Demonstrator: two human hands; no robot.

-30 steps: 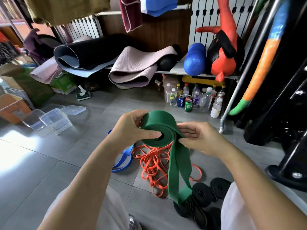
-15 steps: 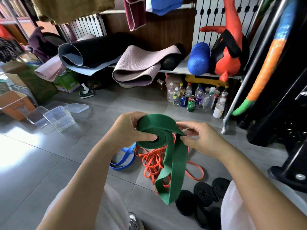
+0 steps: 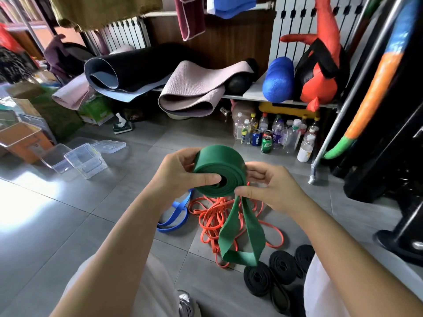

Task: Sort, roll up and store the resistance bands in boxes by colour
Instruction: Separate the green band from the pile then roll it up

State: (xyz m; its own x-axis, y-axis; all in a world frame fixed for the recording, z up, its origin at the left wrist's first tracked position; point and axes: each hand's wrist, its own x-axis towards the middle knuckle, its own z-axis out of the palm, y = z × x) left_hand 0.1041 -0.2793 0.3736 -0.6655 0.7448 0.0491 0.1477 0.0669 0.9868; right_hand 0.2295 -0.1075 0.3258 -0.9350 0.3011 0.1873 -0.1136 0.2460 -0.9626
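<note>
While well above the floor point(image 3: 96, 225), left hand point(image 3: 180, 177) and right hand point(image 3: 272, 189) pinching green band point(image 3: 219, 161) edges.

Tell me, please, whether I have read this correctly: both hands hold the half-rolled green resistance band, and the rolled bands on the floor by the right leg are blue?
Not quite: in the head view the rolled bands on the floor are black, not blue. The left hand and right hand do hold the half-rolled green resistance band.
</note>
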